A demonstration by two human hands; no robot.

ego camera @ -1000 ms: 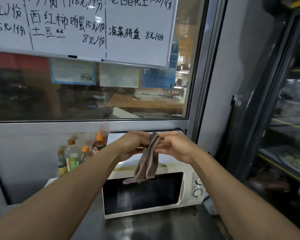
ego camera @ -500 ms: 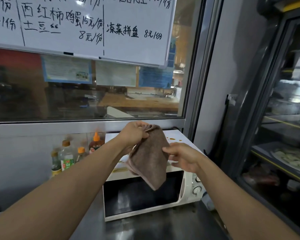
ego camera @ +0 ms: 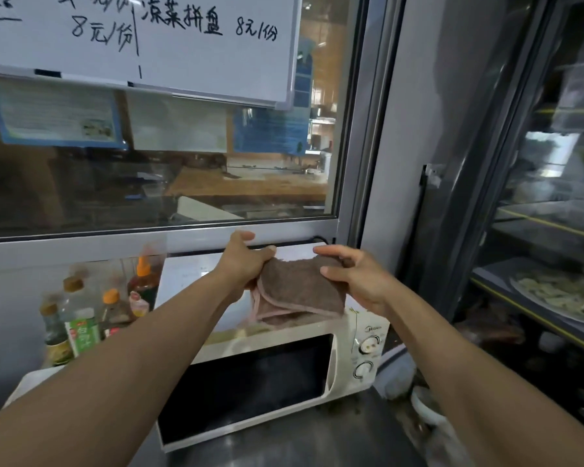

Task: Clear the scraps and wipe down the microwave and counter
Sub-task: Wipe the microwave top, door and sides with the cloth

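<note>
Now the brown cloth [ego camera: 300, 291], which half a second ago hung open like a flag from the left hand, is doubled into a thick pad and held over the top of the white microwave [ego camera: 348, 335], its lower folds at or just above that top. The left hand [ego camera: 241, 264] grips the pad's nine o'clock edge with fingers curled round the fabric, the thumb lifted free above; the right hand [ego camera: 358, 278] pinches the three o'clock edge between thumb and fingers. A second ago the cloth was only a twisted strip strung between both hands, so the folding looks finished and the wiping about to begin, probably on the microwave's top, where faint yellowish smears show near the front lip. Condiment bottles [ego camera: 81, 318] stand at nine o'clock of the microwave, near enough for a sweeping elbow to knock. The steel counter [ego camera: 300, 443] at six o'clock awaits its turn.
</note>
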